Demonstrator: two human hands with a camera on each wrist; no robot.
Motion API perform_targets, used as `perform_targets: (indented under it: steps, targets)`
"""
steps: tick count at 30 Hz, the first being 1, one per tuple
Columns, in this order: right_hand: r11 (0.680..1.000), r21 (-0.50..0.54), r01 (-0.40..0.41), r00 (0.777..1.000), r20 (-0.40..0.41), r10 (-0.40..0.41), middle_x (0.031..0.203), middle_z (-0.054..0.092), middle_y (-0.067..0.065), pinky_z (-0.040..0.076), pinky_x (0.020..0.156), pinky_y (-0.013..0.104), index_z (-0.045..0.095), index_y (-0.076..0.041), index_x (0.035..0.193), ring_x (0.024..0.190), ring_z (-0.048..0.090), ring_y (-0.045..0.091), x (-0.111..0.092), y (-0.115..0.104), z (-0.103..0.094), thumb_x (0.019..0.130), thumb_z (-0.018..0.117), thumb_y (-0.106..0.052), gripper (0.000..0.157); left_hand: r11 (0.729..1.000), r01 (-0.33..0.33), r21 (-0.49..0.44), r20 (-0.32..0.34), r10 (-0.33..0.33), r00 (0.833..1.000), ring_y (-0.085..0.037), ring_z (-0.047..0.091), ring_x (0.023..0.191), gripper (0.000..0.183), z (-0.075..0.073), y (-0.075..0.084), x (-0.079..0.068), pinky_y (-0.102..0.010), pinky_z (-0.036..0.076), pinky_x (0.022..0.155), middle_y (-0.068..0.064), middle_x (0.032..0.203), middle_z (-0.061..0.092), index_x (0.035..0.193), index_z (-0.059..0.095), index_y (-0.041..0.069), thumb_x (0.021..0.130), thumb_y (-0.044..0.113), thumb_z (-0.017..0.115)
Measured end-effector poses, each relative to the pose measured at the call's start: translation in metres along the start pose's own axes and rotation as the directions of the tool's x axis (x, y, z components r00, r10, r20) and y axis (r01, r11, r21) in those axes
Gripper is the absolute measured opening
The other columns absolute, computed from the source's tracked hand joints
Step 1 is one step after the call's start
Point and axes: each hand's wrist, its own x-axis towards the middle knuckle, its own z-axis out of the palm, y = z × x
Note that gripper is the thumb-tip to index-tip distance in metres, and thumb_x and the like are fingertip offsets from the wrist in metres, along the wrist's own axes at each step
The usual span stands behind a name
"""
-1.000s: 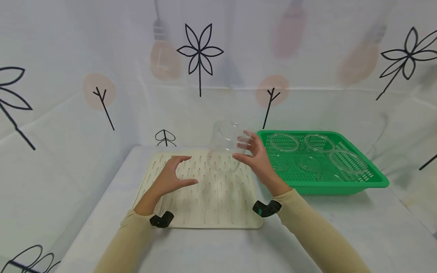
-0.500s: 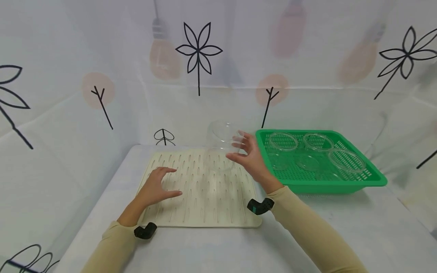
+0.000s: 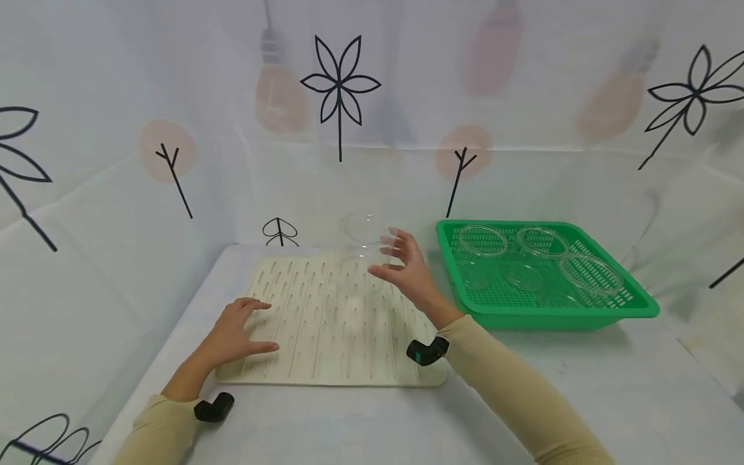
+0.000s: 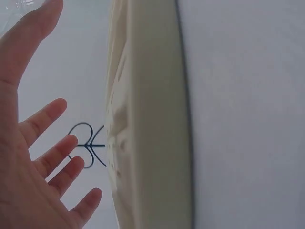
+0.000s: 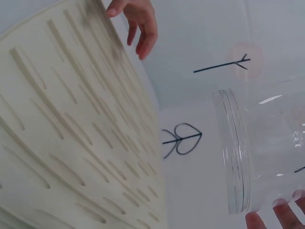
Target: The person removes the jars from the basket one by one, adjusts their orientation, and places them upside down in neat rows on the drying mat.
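Fingers [image 3: 401, 243] and thumb of the right hand [image 3: 407, 266] grasp a clear jar [image 3: 361, 253] from its three o'clock side, the thumb pointing to nine. In the head view the jar is over the far part of the mat [image 3: 349, 336], and the right forearm slopes away toward half past four in a beige sleeve [image 3: 517, 400]. At eight o'clock from the jar, the left hand [image 3: 229, 330] is released, thumb and fingers parted in a C that opens toward three. Its forearm runs to seven. At three o'clock from the jar, a green basket [image 3: 558, 318] on the table [image 3: 325, 429] holds three jars [image 3: 543, 242].

In the left wrist view the left hand sits at nine o'clock, thumb up toward one, fingers spread toward two, apart from the mat's edge, which runs from twelve to six.

In the right wrist view the jar lies at three o'clock, raised off the mat, its ridged end facing nine. Right fingertips touch it at four; the left hand hangs at twelve.
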Motion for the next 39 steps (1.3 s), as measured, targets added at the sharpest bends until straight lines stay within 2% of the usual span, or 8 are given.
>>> perform_targets:
  steps: [9, 13, 18, 23, 31, 39]
  targets:
    - [1.000, 0.015, -0.007, 1.000, -0.008, 0.008, 0.136, 0.043, 0.013, 0.042, 0.095, 0.044, 0.031, -0.011, 0.140, 0.121, 0.045, 0.024, 0.008, 0.012, 0.015, 0.078, 0.076, -0.017, 0.077, 0.998, 0.024, 0.063, 0.047, -0.027, 0.999, -0.049, 0.033, 0.118, 0.091, -0.013, -0.020, -0.016, -0.065, 0.033, 0.088, -0.028, 0.133, 0.036, 0.126, 0.053, 0.006, 0.057, 0.060, 0.080]
    - [0.999, 0.005, -0.035, 0.999, 0.005, 0.035, 0.137, 0.042, 0.012, 0.042, 0.095, 0.044, 0.030, -0.012, 0.141, 0.122, 0.044, 0.023, 0.011, 0.018, 0.023, 0.079, 0.075, -0.017, 0.077, 0.998, 0.037, 0.043, 0.100, -0.042, 0.994, -0.052, 0.030, 0.119, 0.092, -0.021, -0.028, -0.026, -0.068, 0.032, 0.087, -0.030, 0.135, 0.032, 0.126, 0.052, 0.007, 0.055, 0.057, 0.082]
    - [0.996, -0.009, -0.085, 0.996, 0.013, 0.085, 0.139, 0.040, 0.012, 0.042, 0.095, 0.044, 0.026, -0.011, 0.143, 0.124, 0.042, 0.025, 0.013, 0.028, 0.032, 0.081, 0.073, -0.011, 0.078, 1.000, 0.012, 0.018, 0.218, -0.015, 0.976, -0.051, 0.031, 0.120, 0.093, -0.028, -0.035, -0.034, -0.065, 0.032, 0.090, -0.032, 0.135, 0.033, 0.128, 0.051, 0.006, 0.054, 0.053, 0.084]
    - [0.993, 0.025, -0.113, 0.993, 0.041, 0.111, 0.142, 0.034, 0.016, 0.040, 0.097, 0.046, 0.023, -0.010, 0.145, 0.127, 0.038, 0.029, 0.020, 0.037, 0.041, 0.082, 0.072, -0.010, 0.080, 0.999, -0.015, -0.033, 0.286, 0.024, 0.958, -0.051, 0.028, 0.122, 0.094, -0.033, -0.038, -0.038, -0.067, 0.028, 0.091, -0.032, 0.137, 0.031, 0.129, 0.050, 0.007, 0.053, 0.049, 0.086]
    - [0.981, -0.031, -0.190, 0.981, 0.017, 0.191, 0.141, 0.034, 0.018, 0.041, 0.095, 0.048, 0.021, -0.005, 0.145, 0.128, 0.037, 0.034, 0.021, 0.017, 0.061, 0.084, 0.070, -0.014, 0.079, 0.998, -0.010, -0.063, 0.314, 0.029, 0.949, -0.052, 0.024, 0.124, 0.095, -0.036, -0.036, -0.039, -0.068, 0.026, 0.092, -0.031, 0.140, 0.027, 0.132, 0.048, 0.007, 0.054, 0.047, 0.087]
    - [0.973, -0.055, -0.224, 0.975, -0.011, 0.224, 0.143, 0.034, 0.006, 0.041, 0.096, 0.046, 0.022, -0.017, 0.146, 0.129, 0.037, 0.024, 0.046, 0.054, 0.081, 0.079, 0.076, -0.030, 0.087, 0.999, -0.026, -0.042, 0.314, 0.038, 0.949, -0.051, 0.025, 0.124, 0.097, -0.033, -0.034, -0.035, -0.066, 0.028, 0.092, -0.031, 0.140, 0.027, 0.132, 0.048, 0.007, 0.055, 0.051, 0.085]
